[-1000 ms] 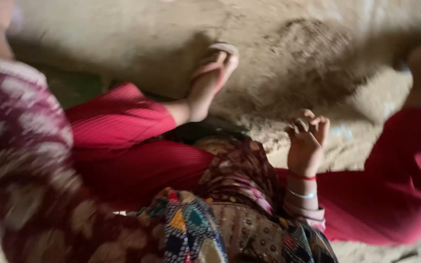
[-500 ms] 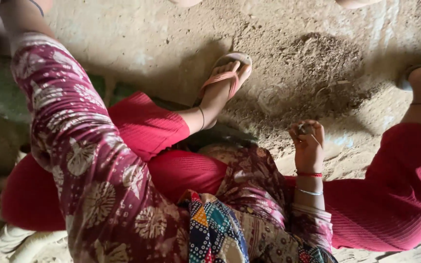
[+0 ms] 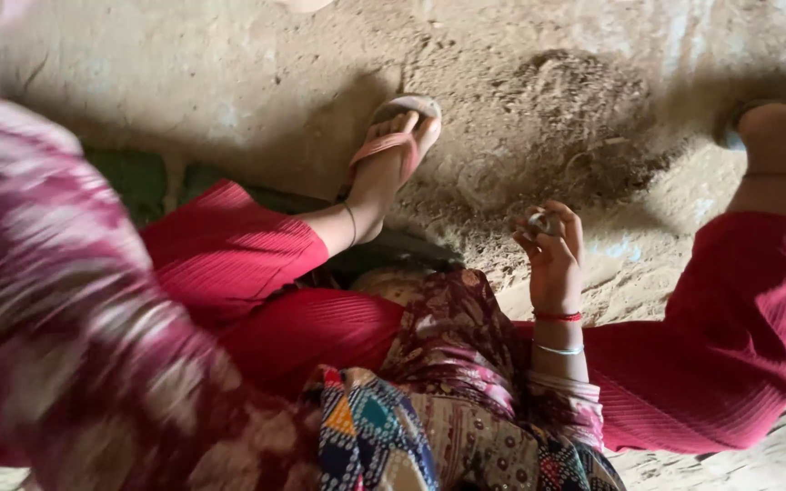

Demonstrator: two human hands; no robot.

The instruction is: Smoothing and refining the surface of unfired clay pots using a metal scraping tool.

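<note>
the right hand (image 3: 552, 255) now curls its fingers around a small pale lump (image 3: 539, 223), where a second ago they were looser. the left sleeve (image 3: 56, 300) has swung across in a blur; the left hand is out of view. beyond the right hand lies a dirt mound (image 3: 557, 118); to its left, a sandalled foot (image 3: 393, 150).

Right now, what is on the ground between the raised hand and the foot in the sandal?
In the head view, only bare dusty ground lies between the right hand and the sandal; nothing rests there.
</note>
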